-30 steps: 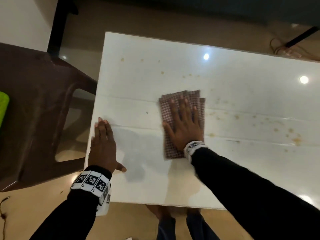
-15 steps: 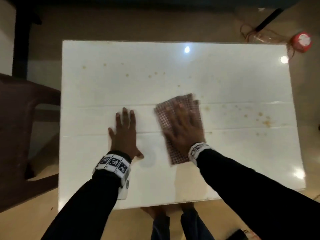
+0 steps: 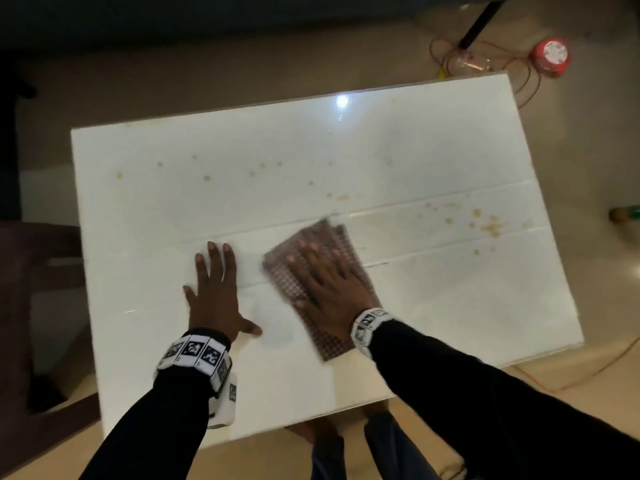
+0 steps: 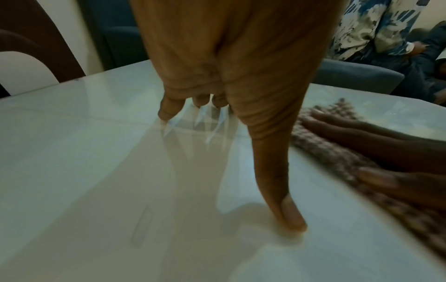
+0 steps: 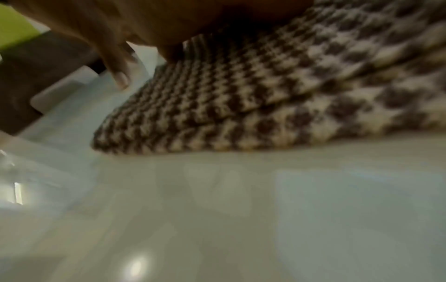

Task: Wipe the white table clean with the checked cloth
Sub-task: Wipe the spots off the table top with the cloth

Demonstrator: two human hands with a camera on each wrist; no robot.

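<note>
The white table [image 3: 433,299] carries brown stain spots [image 3: 490,226] at its right and a scatter of smaller spots [image 3: 207,178] across the far half. A folded brown-and-white checked cloth [image 3: 284,278] lies near the table's middle. My right hand [image 3: 329,282] presses flat on it with straight, spread fingers; the cloth [image 5: 241,91] fills the right wrist view. My left hand [image 3: 216,289] rests flat on the bare table just left of the cloth, fingers straight, thumb [image 4: 287,209] out toward the cloth [image 4: 337,160].
A dark brown chair [image 3: 31,306] stands off the table's left edge. On the floor beyond the far right corner lie a red round object [image 3: 550,57] and thin wires [image 3: 485,60]. A seated person [image 4: 376,32] shows behind the table.
The right hand has slid the cloth a little to the right and turned it askew. The left hand moved from the table's left edge to beside the cloth. The head view swung right.
</note>
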